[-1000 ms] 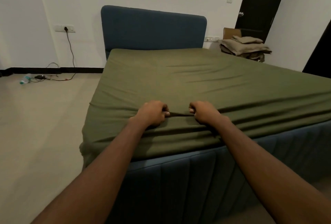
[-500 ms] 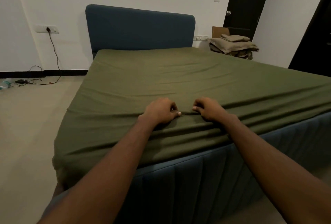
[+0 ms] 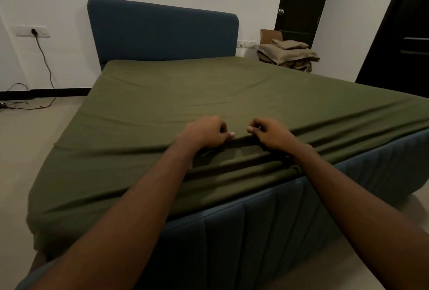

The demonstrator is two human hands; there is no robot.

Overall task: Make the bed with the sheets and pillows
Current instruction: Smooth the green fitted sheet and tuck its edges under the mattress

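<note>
An olive green sheet (image 3: 185, 94) covers the mattress of a blue upholstered bed (image 3: 267, 231) with a blue headboard (image 3: 162, 32). Both my hands are at the foot end of the mattress top. My left hand (image 3: 205, 132) and my right hand (image 3: 270, 133) each pinch a raised fold of the sheet, thumbs pointing at each other with a small gap between. Long creases run from the fold toward the right edge. A pile of folded beige bedding (image 3: 287, 54) lies beyond the bed's far right corner. No pillows are on the mattress.
Beige floor (image 3: 27, 150) lies open to the left of the bed. A cable hangs from a wall socket (image 3: 34, 32) and trails along the floor by the skirting. A dark door (image 3: 301, 4) stands behind the bedding pile, another dark panel (image 3: 399, 34) at the right.
The view has shifted around the foot of the bed and come closer. Both hands keep their pinch on the sheet fold, and the creases near the edge have grown more bunched.
</note>
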